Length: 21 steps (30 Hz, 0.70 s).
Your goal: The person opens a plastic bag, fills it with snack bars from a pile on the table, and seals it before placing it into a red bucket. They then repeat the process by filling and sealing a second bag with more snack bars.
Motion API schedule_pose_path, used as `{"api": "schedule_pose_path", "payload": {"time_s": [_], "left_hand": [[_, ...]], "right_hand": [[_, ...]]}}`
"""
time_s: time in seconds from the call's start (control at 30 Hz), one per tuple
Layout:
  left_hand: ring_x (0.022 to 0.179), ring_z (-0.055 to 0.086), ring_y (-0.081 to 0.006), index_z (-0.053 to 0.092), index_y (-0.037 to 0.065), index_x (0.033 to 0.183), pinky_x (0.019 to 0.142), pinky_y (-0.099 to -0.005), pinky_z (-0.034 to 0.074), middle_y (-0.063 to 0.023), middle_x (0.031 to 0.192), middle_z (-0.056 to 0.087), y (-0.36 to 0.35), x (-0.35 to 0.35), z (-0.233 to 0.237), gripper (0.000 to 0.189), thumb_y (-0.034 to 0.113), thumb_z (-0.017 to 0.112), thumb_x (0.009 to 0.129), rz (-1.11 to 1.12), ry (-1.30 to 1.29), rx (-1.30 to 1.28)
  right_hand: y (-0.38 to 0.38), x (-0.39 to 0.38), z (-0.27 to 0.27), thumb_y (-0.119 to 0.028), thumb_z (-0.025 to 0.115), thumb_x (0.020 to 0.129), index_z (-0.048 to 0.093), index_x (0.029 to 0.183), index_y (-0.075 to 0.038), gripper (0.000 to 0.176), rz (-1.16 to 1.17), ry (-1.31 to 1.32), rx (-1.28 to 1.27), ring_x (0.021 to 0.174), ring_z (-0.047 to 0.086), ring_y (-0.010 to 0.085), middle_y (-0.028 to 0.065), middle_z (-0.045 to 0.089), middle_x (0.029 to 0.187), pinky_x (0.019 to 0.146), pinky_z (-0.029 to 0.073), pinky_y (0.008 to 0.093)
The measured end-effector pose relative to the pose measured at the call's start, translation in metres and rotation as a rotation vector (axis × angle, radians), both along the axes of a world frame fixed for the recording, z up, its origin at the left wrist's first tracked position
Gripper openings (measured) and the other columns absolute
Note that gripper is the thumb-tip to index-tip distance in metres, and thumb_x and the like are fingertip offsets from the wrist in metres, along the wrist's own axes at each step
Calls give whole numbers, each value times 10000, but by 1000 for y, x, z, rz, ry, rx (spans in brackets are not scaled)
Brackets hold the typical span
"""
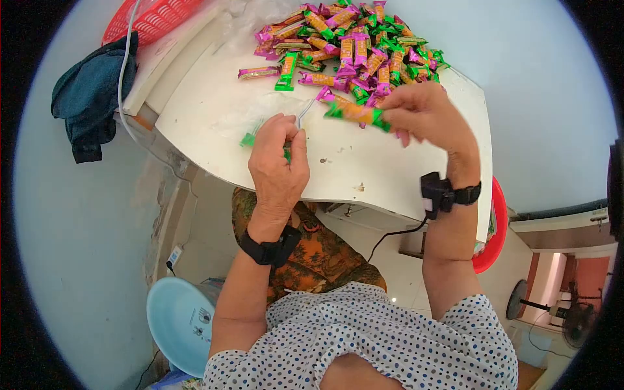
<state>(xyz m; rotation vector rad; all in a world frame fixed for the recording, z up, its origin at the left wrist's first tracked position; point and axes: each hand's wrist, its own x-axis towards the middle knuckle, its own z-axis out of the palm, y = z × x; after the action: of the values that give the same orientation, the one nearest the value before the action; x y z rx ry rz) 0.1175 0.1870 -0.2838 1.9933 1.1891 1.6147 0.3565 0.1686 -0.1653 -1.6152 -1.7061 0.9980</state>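
Observation:
My right hand (pixel 426 117) pinches one end of a green-and-orange wrapped snack bar (pixel 356 113), slightly blurred, above the white table. My left hand (pixel 279 156) is closed on the edge of a clear plastic bag (pixel 304 116). Green bits of wrapper (pixel 247 140) show beside and below the left fingers, apparently inside the bag, though the hand covers most of it. Beyond both hands lies a big heap of wrapped snack bars (pixel 354 49) in pink, green and orange. A few loose bars, such as a green one (pixel 286 71), lie at its near left side.
The white table (pixel 383 166) has a curved front edge close to my body. A red basket (pixel 151 23) and a dark cloth (pixel 94 97) are at the far left. A red tub (pixel 499 224) stands by the right edge, a blue bucket (pixel 170 325) at lower left. A cable hangs from my right wrist strap.

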Motion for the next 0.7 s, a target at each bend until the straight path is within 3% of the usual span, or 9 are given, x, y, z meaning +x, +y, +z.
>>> {"api": "schedule_pose_path", "payload": {"time_s": [0.13, 0.33, 0.43, 0.7], "left_hand": [[1057, 668, -340, 619, -4, 946, 923, -392, 505, -217, 1099, 687, 0, 0, 1, 69, 23, 644, 888, -7, -20, -17], [1025, 674, -315, 613, -7, 952, 890, -384, 516, -216, 1117, 685, 1, -1, 0, 75, 39, 641, 900, 13, 4, 4], [1000, 642, -383, 563, 3, 914, 853, -436, 512, -217, 1088, 664, 1, 0, 0, 108, -16, 649, 853, 3, -39, -25], [1081, 634, -395, 564, 2, 922, 908, -443, 508, -215, 1131, 665, 3, 0, -3, 97, -5, 644, 866, -32, -34, 13]], "right_hand": [[9, -23, -23, -121, 673, 850, 701, 831, 37, 161, 131, 42, -61, 482, 616, 100, 55, 664, 653, 432, 476, 253], [15, -37, -39, -121, 650, 867, 687, 794, 33, 175, 89, 59, -53, 459, 604, 109, 52, 641, 618, 432, 473, 259], [16, -31, -37, -129, 653, 870, 684, 782, 25, 180, 120, 16, -106, 456, 604, 107, 49, 638, 609, 435, 472, 258], [21, -37, -49, -134, 648, 915, 684, 817, 10, 178, 56, 76, -22, 462, 558, 69, 18, 616, 618, 427, 422, 228]]}}
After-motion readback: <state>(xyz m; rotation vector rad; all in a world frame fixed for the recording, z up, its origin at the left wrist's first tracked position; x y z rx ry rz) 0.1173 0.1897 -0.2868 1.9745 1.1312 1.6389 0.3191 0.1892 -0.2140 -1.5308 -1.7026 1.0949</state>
